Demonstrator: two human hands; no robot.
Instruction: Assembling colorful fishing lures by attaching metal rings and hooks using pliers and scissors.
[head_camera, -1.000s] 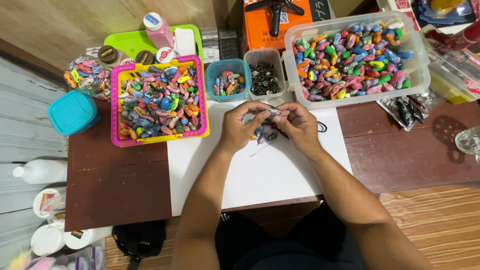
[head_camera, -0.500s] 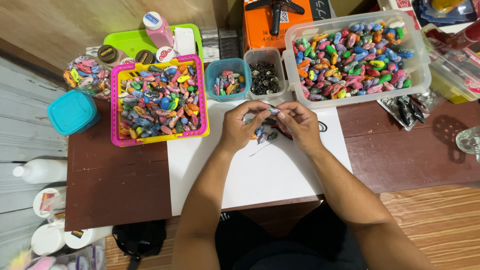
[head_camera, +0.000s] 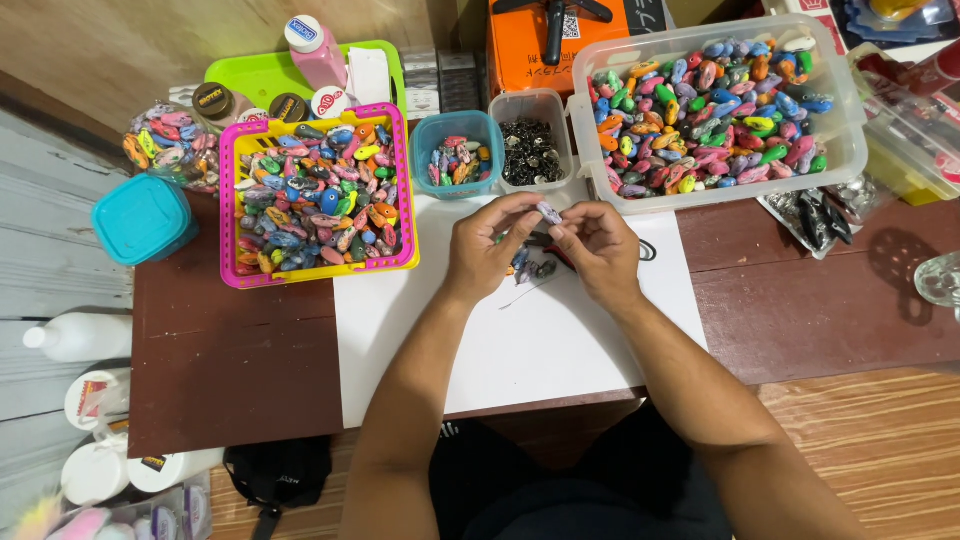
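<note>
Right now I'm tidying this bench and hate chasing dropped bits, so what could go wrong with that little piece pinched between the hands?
1. The small pale piece sits only between fingertips of the left hand and right hand; a slip could drop it among the loose parts on the white sheet.
2. The hands work close to the clear tub and small container of dark bits; a nudge might spill them.

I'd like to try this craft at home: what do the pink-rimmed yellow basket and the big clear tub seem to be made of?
The pink-rimmed yellow basket looks like moulded plastic: bright glossy colour, slotted walls. The big clear tub seems thin translucent plastic, since the colourful pieces show through its wall. The small pale piece between both hands' fingertips is too small to judge.
</note>
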